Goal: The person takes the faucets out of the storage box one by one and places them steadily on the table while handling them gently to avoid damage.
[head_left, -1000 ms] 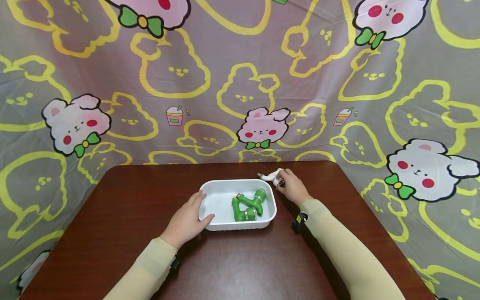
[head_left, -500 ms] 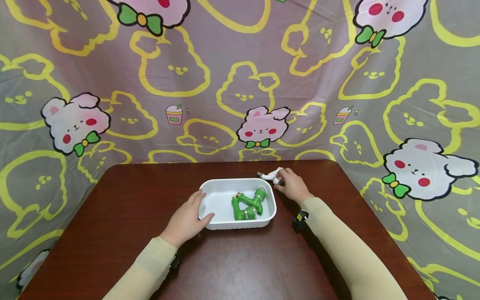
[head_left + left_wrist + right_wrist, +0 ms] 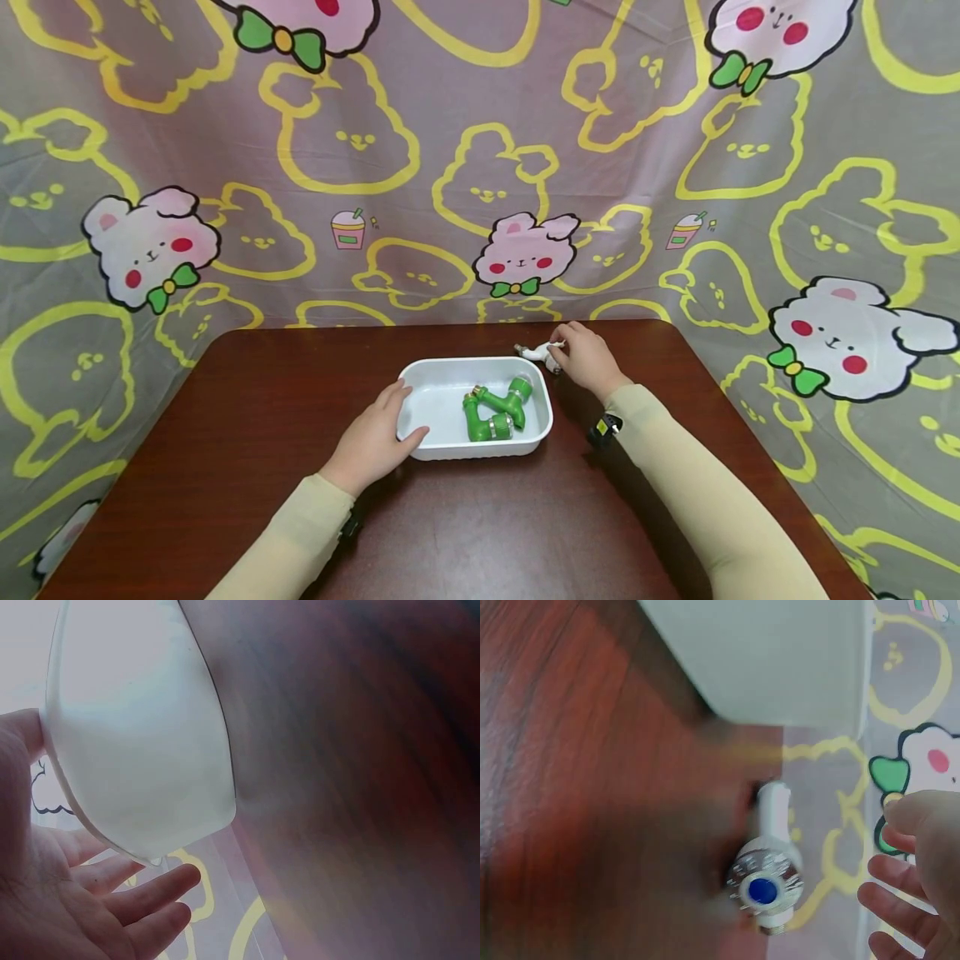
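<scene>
At the left end of a white plastic tray (image 3: 480, 452), my left hand (image 3: 371, 446) rests with spread fingers, the thumb touching the rim. In the left wrist view the other fingers (image 3: 154, 892) extend loosely past the tray's corner. Two green taps (image 3: 477, 427) with metal-collared knobs lie in the tray's right half. A white tap (image 3: 536, 354) lies on the table just beyond the tray's far right corner. Over its near end hovers my right hand (image 3: 591, 360), fingers loosely bent. The right wrist view shows those fingers (image 3: 900, 877) apart from the tap's blue-centred, chrome-ringed knob (image 3: 765, 889).
The dark brown wooden table (image 3: 285, 433) extends to both sides and in front of the tray. A patterned cloth (image 3: 420, 167) hangs right behind the table's back edge and along its sides.
My right hand has let go of the white tap and lifted slightly, baring more of its near end. The left hand, tray and green taps have stayed put.
</scene>
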{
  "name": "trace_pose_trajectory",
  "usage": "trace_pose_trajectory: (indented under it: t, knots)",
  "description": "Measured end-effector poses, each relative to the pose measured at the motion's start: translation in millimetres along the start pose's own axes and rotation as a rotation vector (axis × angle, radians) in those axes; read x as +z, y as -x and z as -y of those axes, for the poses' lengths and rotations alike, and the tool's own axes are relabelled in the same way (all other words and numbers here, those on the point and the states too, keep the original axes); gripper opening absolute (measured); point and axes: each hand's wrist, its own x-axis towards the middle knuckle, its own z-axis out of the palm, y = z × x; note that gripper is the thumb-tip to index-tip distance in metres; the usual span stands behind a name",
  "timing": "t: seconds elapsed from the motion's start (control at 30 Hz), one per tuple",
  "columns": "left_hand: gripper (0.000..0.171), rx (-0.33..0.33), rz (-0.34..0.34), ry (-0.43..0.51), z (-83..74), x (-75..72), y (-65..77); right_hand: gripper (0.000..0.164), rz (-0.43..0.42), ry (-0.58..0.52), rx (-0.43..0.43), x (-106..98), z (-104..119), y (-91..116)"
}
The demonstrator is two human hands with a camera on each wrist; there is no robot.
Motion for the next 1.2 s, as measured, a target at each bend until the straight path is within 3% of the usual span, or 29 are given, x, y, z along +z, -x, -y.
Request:
trace_pose_trajectory:
  t: [0.3,0.6,0.83,1.2]
  knots:
    - [0.074,0.000,-0.004,-0.010,1.1,1.6,-0.7,0.010,0.002,-0.003,-0.066,-11,17,-7]
    - [0.074,-0.002,0.002,-0.003,-0.8,-0.2,-0.4,0.010,0.077,0.014,-0.117,-22,44,-9]
    - [0.074,-0.003,-0.002,-0.007,-0.8,-0.4,0.0,0.011,0.185,0.037,-0.219,-21,64,-7]
    - [0.074,0.004,-0.007,-0.009,-0.6,0.3,-0.3,0.030,0.391,0.054,-0.458,-13,93,1]
